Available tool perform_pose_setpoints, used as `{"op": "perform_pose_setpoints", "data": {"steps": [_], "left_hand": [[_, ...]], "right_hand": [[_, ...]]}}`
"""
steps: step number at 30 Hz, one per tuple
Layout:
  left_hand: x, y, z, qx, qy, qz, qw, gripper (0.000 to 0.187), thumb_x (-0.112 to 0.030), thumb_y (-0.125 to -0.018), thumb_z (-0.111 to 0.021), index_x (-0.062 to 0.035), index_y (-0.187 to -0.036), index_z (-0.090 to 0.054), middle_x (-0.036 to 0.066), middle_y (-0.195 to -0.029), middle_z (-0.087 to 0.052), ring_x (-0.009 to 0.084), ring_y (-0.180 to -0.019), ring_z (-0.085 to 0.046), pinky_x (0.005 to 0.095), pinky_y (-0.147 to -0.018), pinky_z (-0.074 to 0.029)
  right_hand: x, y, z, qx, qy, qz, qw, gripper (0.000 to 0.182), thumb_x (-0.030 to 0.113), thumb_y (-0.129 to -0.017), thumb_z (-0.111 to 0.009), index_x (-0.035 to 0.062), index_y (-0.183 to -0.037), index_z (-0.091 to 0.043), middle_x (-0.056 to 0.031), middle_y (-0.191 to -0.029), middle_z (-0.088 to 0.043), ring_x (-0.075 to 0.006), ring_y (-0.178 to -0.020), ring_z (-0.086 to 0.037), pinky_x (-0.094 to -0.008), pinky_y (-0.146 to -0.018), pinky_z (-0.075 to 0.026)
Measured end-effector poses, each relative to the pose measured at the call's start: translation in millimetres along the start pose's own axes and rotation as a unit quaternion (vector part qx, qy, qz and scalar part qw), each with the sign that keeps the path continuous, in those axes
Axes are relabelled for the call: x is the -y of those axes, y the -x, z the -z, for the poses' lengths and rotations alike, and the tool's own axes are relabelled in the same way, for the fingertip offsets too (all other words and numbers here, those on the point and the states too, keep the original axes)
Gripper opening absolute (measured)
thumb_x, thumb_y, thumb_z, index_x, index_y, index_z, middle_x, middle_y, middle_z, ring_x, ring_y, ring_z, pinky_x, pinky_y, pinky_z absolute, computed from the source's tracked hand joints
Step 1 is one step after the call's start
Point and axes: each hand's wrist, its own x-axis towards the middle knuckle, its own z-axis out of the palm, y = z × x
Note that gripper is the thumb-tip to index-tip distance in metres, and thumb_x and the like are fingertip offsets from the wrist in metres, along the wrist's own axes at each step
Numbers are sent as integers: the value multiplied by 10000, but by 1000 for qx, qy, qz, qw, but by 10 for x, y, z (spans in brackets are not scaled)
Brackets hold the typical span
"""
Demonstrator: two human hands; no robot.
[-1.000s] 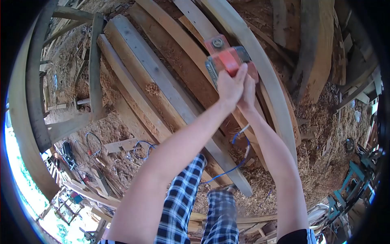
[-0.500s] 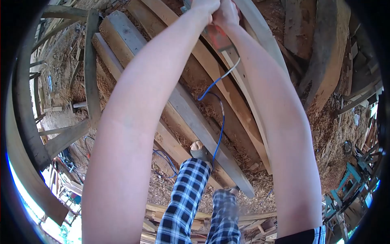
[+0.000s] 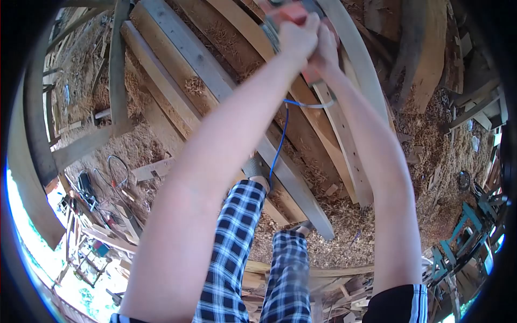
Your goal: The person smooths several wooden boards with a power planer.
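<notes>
Nearest, two legs in blue, black and white checked trousers (image 3: 229,239) stand at the near ends of the long timbers, the left foot close against a long grey squared wooden beam (image 3: 293,185). The near end of this beam reaches out over the brown shaving-covered floor (image 3: 420,185), nearer than the end of a pale narrow board with small holes (image 3: 347,145) to its right. Between the beam and that board lie darker timbers with narrow gaps and loose shavings. A thin blue and white cable (image 3: 279,148) crosses them from the left leg up to the tool. On the right, a strip of floor separates the timbers from a teal metal frame (image 3: 468,223). Farther off, the left grip (image 3: 299,40) and right grip (image 3: 326,51) are closed together on a red and grey handheld power tool (image 3: 291,12), slightly blurred, over the holed board at the far side; its underside is hidden. The left edge of a pale curved timber (image 3: 362,59) runs just right of it.
</notes>
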Motion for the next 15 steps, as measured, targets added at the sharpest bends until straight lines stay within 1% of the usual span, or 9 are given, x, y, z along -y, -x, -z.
{"op": "perform_pose_setpoints", "data": {"steps": [1,3,5,7,8,11,12,13,15], "left_hand": [[113,342,-53,-3,-15,5,1000,489,-403,-741,-657,58,-905,-641,242,-924,-655,329,-888,-652,398,-772,-508],[113,1086,-127,-16,-24,23,999,475,-388,-748,-657,77,-846,-640,265,-860,-651,368,-857,-652,414,-760,-504],[408,1644,-239,17,17,20,1000,486,-393,-762,-661,79,-869,-615,269,-867,-640,376,-858,-644,422,-744,-499],[767,2181,-416,-22,-69,34,997,381,-325,-810,-642,45,-896,-615,142,-856,-667,208,-781,-648,321,-705,-492],[877,2464,-471,-13,-73,42,996,375,-322,-812,-644,42,-891,-604,141,-844,-664,204,-769,-647,320,-698,-492],[1197,3302,-635,-7,-77,32,996,376,-319,-814,-659,34,-897,-562,131,-804,-646,184,-736,-630,319,-675,-488],[1266,3554,-682,1,-72,46,996,377,-315,-815,-661,31,-914,-551,127,-797,-638,177,-730,-621,318,-671,-487],[1327,3797,-723,8,-66,63,996,379,-312,-816,-662,28,-931,-540,124,-791,-631,170,-725,-613,317,-667,-485],[1474,4221,-817,18,-57,64,996,369,-302,-812,-670,22,-926,-534,128,-785,-620,169,-715,-595,314,-661,-479]], "right_hand": [[-112,279,82,-6,-8,3,1000,384,257,-692,-693,17,-966,-572,-217,-961,-638,-377,-951,-597,-470,-787,-478],[-209,838,376,32,-42,-40,998,343,251,-693,-691,13,-920,-593,-209,-909,-643,-380,-912,-604,-470,-754,-476],[-622,1447,329,-53,-132,-83,986,271,225,-716,-670,14,-872,-600,-196,-837,-648,-370,-847,-619,-450,-701,-477],[-694,2022,665,-10,-163,-104,981,216,193,-737,-652,17,-847,-592,-177,-784,-649,-364,-773,-624,-425,-655,-476],[-835,2326,739,-15,-162,-104,981,216,193,-737,-652,17,-847,-592,-177,-784,-649,-364,-773,-624,-425,-655,-476],[-1405,3264,737,-41,-149,-156,976,308,246,-828,-627,53,-1062,-574,-137,-858,-673,-297,-723,-649,-380,-591,-493],[-1048,3375,1275,45,-64,-168,983,121,142,-835,-564,25,-858,-582,-42,-785,-607,-144,-745,-567,-329,-633,-467],[-1144,3588,1345,37,-56,-131,989,108,128,-846,-549,31,-824,-593,-11,-757,-611,-113,-726,-559,-305,-619,-466],[-1615,4140,1183,-58,-261,-248,931,201,183,-748,-645,13,-838,-588,-178,-718,-626,-336,-716,-646,-395,-600,-474]]}}
